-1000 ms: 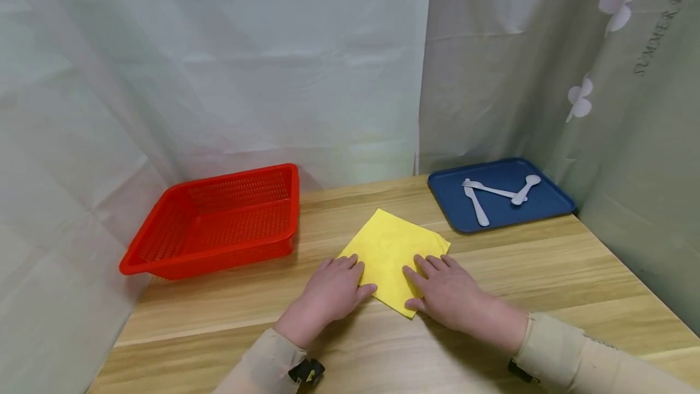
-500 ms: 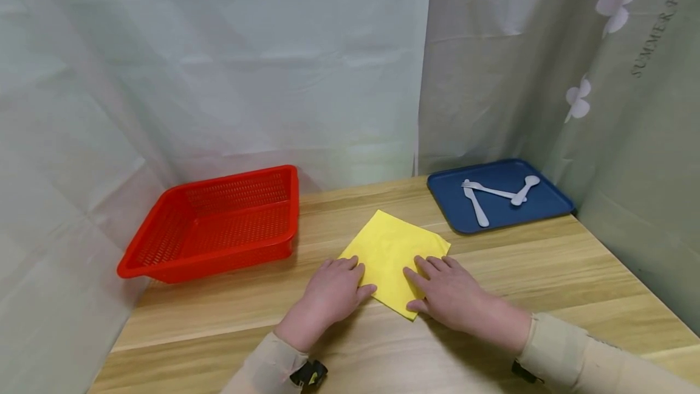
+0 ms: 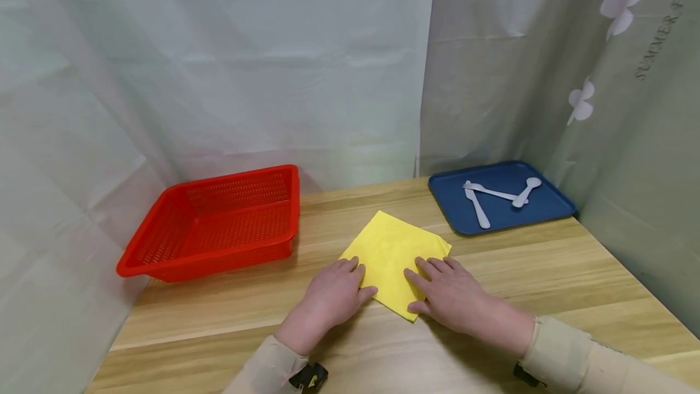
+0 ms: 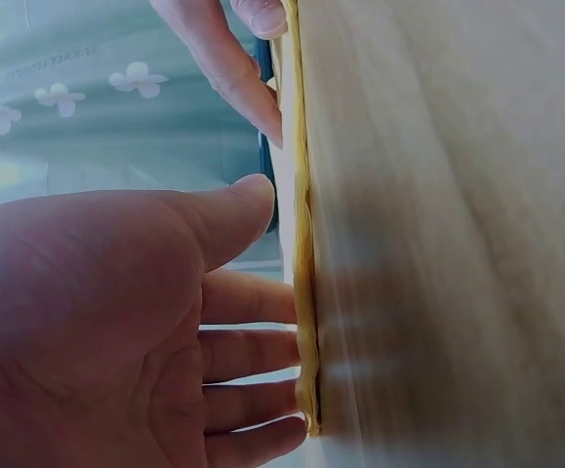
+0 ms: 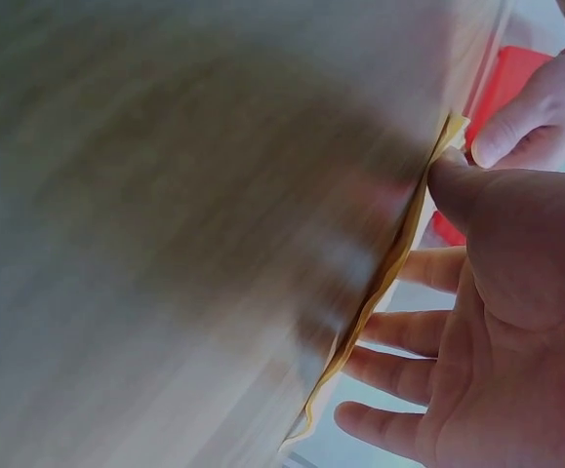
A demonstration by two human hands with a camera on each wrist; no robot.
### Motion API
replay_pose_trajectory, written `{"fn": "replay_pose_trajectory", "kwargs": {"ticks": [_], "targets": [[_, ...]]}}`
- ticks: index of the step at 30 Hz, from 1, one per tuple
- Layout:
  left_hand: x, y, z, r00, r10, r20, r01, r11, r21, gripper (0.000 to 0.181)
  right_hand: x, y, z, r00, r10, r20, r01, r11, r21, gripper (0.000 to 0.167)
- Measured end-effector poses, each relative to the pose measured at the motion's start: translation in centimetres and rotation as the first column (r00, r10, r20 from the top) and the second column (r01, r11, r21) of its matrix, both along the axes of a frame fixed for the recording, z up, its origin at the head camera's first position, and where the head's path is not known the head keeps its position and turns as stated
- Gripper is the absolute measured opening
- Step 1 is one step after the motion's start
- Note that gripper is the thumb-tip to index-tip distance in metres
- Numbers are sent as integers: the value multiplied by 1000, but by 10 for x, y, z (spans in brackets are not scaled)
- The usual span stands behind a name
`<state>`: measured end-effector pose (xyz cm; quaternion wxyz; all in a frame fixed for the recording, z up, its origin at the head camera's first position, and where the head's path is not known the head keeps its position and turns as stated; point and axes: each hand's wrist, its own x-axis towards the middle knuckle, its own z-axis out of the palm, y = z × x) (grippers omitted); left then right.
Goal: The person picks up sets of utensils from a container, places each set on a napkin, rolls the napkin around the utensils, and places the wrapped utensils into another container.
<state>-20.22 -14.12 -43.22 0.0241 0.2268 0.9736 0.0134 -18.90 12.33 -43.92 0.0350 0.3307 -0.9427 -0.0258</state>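
Observation:
A folded yellow cloth (image 3: 391,251) lies flat on the wooden table, turned so a corner points toward me. My left hand (image 3: 335,292) rests on its left edge, with fingers extended and the thumb near the front side. On the right edge my right hand (image 3: 452,294) rests the same way, its thumb close to the front corner. From the left wrist view, the fingertips of the left hand (image 4: 97,322) touch the thin layered edge of the cloth (image 4: 304,292). The right wrist view has the right hand (image 5: 516,322) with spread fingers touching the cloth's edge (image 5: 384,268).
At the back left stands a red perforated plastic basket (image 3: 229,257). A blue tray (image 3: 514,217) at the back right bears a white fork (image 3: 494,192), a white knife (image 3: 479,210) and a white spoon (image 3: 526,192). Pale curtains (image 3: 262,78) hang behind the table.

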Motion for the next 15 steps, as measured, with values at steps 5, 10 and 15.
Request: {"fn": "replay_pose_trajectory", "kwargs": {"ticks": [5, 10, 15], "targets": [[-2, -1, -1, 1000, -8, 7, 8, 1000, 13, 61, 0, 3, 0, 1000, 6, -7, -6, 1000, -14, 65], [-2, -6, -1, 999, -17, 41, 14, 997, 73, 60, 0, 6, 2, 1000, 7, 1, -7, 1000, -22, 64], [-2, -9, 2, 998, -27, 51, 20, 992, 121, 55, 1, 9, 2, 1000, 13, 1, -13, 999, -42, 63]]}}
